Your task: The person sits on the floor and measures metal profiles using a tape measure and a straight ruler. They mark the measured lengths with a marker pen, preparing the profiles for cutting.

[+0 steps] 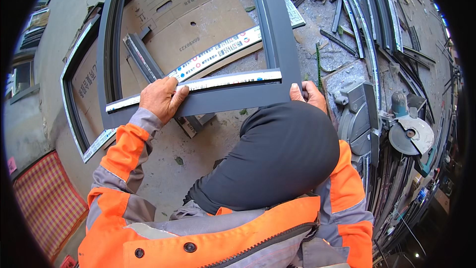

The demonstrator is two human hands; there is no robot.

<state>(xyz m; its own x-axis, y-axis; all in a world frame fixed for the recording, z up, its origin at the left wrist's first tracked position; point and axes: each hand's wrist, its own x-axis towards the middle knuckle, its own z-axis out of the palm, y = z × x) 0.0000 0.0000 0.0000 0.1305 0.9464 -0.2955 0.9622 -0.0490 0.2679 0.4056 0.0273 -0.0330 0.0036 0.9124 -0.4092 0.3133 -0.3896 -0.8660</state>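
Observation:
A dark grey window frame (233,98) leans in front of me, its near bar resting by my bent knee. White printed protective film (243,78) runs along the inner edge of that bar. My left hand (162,98) is closed over the bar left of its middle, fingers on the film side and thumb pointing right. At the near right corner, my right hand (309,96) grips the frame's edge with its thumb up and fingers curled; part of its grip is hidden by the corner and my knee.
Behind the frame lie brown cardboard (198,15) and a film-covered profile (223,49). Another frame (74,101) stands at the left by the wall. Loose metal profiles (367,15) cover the right side, near a circular-bladed power saw (410,135). A checkered cloth (47,198) hangs lower left.

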